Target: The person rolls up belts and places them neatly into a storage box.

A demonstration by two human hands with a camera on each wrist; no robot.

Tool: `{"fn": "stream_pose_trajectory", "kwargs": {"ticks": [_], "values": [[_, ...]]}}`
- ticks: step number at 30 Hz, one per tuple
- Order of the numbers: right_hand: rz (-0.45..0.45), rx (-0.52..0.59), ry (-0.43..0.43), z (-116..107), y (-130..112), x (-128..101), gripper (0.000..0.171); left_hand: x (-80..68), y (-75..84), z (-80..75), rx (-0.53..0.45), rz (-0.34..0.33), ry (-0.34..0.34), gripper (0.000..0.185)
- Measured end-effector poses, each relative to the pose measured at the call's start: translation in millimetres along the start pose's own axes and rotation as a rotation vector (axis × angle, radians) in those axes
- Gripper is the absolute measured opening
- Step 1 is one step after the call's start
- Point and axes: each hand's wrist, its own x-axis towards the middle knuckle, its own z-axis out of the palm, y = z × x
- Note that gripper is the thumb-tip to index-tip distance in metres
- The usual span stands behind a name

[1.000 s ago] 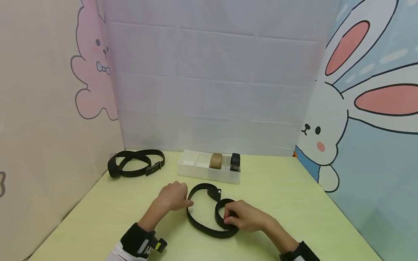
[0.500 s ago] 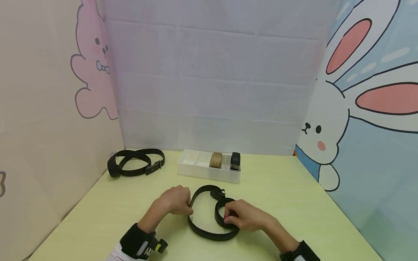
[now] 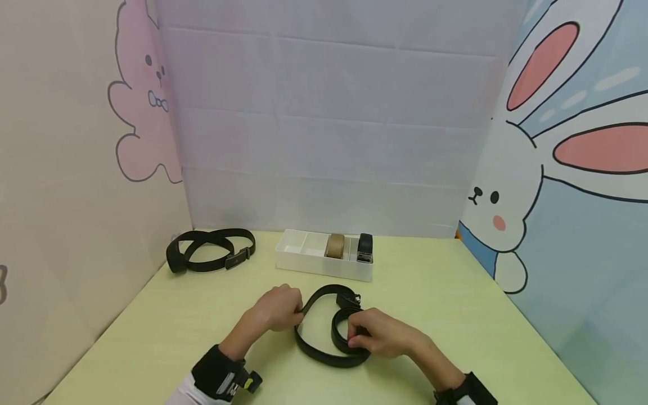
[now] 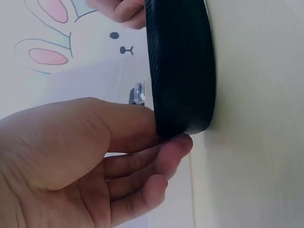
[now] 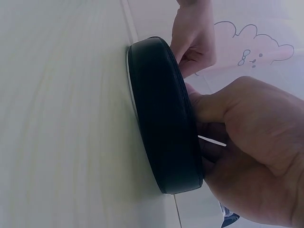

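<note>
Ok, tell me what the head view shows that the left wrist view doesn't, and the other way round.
Only the head view shows the white tray holding a rolled tan belt and a rolled black belt, plus a loose black belt at the table's far left.

Only the left wrist view shows, close up, the left hand with thumb and fingertips pinching the strap's edge.

Both show the black belt on the table and the right hand at its coiled end.
</note>
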Motion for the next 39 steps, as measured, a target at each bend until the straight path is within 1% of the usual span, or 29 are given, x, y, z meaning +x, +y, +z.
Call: {"fn": "stream_pose_trajectory", "kwargs": {"ticks": [7, 9, 12, 13, 15, 16, 17, 18, 20, 22, 24, 27, 32, 36, 39], "values": [[-0.025, -0.022, 0.013, 1.0, 2.0, 0.8, 0.013, 12.0, 4.6, 19.1, 0.050, 0.151, 0.098, 0.037], [-0.025, -0.018, 0.012, 1.2, 2.5, 0.8, 0.013, 14.9, 4.9, 22.6, 0.034, 0.186, 0.101, 0.030], [-0.021, -0.013, 0.005, 1.3, 2.8, 0.9, 0.012, 14.0, 6.8, 22.0, -0.002, 0.202, 0.074, 0.009], [-0.018, -0.013, 0.003, 1.2, 2.8, 1.0, 0.012, 12.9, 8.4, 20.5, -0.021, 0.196, 0.063, 0.007], [-0.010, -0.009, -0.003, 0.7, 2.5, 1.3, 0.012, 9.4, 12.7, 16.7, -0.051, 0.155, 0.042, 0.026], [-0.007, -0.008, -0.004, 0.5, 2.3, 1.4, 0.012, 7.6, 15.4, 14.9, -0.070, 0.123, 0.032, 0.033], [-0.003, -0.007, -0.005, 0.3, 2.1, 1.5, 0.012, 6.1, 17.9, 13.6, -0.088, 0.090, 0.022, 0.035], [0.000, -0.005, -0.006, 0.1, 2.0, 1.5, 0.012, 4.5, 20.4, 12.4, -0.109, 0.051, 0.007, 0.036], [0.006, -0.002, -0.006, -0.1, 1.9, 1.4, 0.012, 1.5, 23.9, 10.7, -0.137, -0.016, -0.023, 0.028], [0.009, -0.001, -0.007, 0.0, 2.0, 1.2, 0.012, -0.6, 25.3, 10.5, -0.156, -0.046, -0.051, 0.019], [0.009, 0.003, -0.010, 0.1, 2.3, 1.0, 0.012, -1.8, 25.4, 10.2, -0.159, -0.040, -0.068, 0.022], [0.008, 0.001, -0.009, 0.5, 3.2, 0.7, 0.013, -1.8, 22.4, 9.8, -0.140, -0.007, -0.053, 0.028], [0.008, -0.013, 0.004, 0.7, 4.4, 0.5, 0.013, 1.2, 14.3, 7.9, -0.109, 0.017, -0.002, 0.024], [0.007, -0.017, 0.005, 0.5, 4.4, 0.4, 0.014, 5.3, 7.2, 8.6, -0.103, 0.037, 0.008, 0.022], [0.001, -0.016, 0.008, 0.7, 4.2, 0.2, 0.014, 9.1, 2.8, 11.2, -0.093, 0.032, 0.024, 0.021]]}}
